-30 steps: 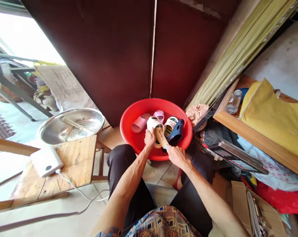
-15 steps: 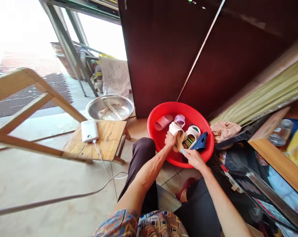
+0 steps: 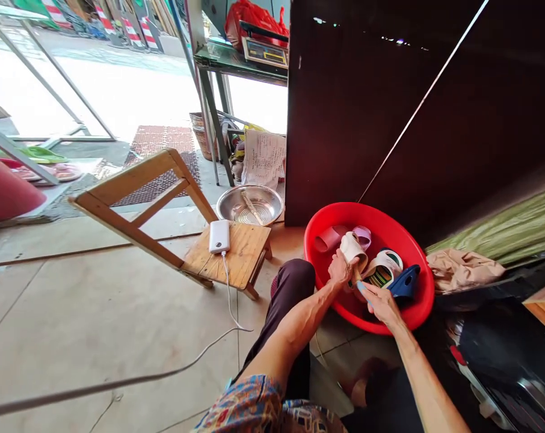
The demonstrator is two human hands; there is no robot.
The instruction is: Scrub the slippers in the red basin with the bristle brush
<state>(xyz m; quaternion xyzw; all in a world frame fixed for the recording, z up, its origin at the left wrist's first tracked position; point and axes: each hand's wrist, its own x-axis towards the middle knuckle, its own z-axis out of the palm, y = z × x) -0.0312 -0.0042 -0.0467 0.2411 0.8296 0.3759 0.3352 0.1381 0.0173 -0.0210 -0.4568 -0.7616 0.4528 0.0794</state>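
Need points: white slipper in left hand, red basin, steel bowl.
White slipper (image 3: pixel 351 248), head view, point on its upper strap.
Red basin (image 3: pixel 372 210), head view, point on its far rim.
Steel bowl (image 3: pixel 249 187), head view, point on its far rim.

Left hand (image 3: pixel 342 269): grips white slipper (image 3: pixel 351 248) above red plastic basin (image 3: pixel 417 300)
Right hand (image 3: pixel 383 304): holds brush (image 3: pixel 361 288) against white slipper
In basin: pink slipper (image 3: pixel 329 239), lilac slipper (image 3: pixel 361 236), white striped slipper (image 3: pixel 383 269), navy slipper (image 3: pixel 405 282)
Nearby: wooden stool (image 3: pixel 236 258) with white power bank (image 3: pixel 219 236); steel basin (image 3: pixel 249 204) just beyond stool
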